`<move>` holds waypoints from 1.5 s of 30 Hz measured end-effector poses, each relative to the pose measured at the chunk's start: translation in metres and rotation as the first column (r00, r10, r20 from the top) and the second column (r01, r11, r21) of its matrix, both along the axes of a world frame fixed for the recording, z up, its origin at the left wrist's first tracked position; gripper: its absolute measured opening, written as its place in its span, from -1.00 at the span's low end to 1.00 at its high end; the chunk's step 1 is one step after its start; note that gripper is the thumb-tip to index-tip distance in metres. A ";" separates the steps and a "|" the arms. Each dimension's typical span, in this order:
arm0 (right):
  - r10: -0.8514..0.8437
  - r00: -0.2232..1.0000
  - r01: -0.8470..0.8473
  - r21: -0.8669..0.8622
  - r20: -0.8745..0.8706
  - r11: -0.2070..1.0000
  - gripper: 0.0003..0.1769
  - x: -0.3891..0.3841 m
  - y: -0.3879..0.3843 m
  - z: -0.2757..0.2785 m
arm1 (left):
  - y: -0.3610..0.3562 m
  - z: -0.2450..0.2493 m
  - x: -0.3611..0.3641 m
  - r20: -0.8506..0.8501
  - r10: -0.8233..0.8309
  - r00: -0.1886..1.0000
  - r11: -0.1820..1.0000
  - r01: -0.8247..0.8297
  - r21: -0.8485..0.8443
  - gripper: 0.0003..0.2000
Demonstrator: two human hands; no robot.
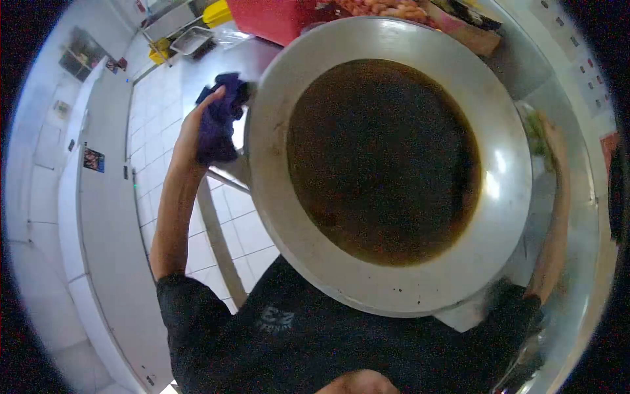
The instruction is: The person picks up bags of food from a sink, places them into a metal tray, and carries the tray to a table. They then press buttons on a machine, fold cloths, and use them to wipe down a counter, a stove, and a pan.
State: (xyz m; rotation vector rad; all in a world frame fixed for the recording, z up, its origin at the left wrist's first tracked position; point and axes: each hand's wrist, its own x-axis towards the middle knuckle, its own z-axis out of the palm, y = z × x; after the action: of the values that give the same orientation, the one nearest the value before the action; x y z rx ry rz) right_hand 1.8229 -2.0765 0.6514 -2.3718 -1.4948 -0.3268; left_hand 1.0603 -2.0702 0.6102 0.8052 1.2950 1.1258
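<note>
A large, wide metal wok (367, 285) is in front of my chest, and a dark brown liquid (384, 164) covers its bottom. My left hand (211, 100) is closed around a dark purple cloth (220, 131) against the wok's left side. At the right side, my right hand (556, 139) grips through a green cloth (538, 134), somewhat blurred. Both cloths hide where the fingers meet the wok, so I cannot see any handles. The wok's near edge overlaps my black shirt (289, 348).
Beyond the wok stand a red container (269, 20) and a heap of orange-brown food pieces (387, 9). A metal counter (545, 72) runs along the right. White cabinets (108, 217) line the left, beside a white tiled floor (154, 144). A metal tray (191, 41) lies farther back.
</note>
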 end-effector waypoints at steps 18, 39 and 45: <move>0.700 0.638 -0.693 0.157 -0.321 0.704 -0.20 -0.448 0.346 -0.225 | -0.042 -0.124 -0.285 -0.288 0.431 0.855 0.902 -0.418 0.110 -0.65; 0.318 0.821 -0.364 -0.005 -0.474 0.932 -0.23 -0.536 0.413 -0.279 | 0.172 -0.218 -0.373 -0.427 0.393 0.814 0.882 -0.465 -0.075 -0.54; 0.320 0.837 -0.312 0.093 -0.443 0.945 -0.37 -0.529 0.413 -0.290 | 0.174 -0.220 -0.383 -0.602 0.371 0.707 0.878 -0.478 -0.021 -0.46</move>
State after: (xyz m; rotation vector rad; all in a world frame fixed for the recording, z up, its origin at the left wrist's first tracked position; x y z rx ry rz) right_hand 1.2942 -1.6635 0.3618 -1.9488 -1.5929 0.2793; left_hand 0.6776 -1.8964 0.3906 0.7617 2.1662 1.1336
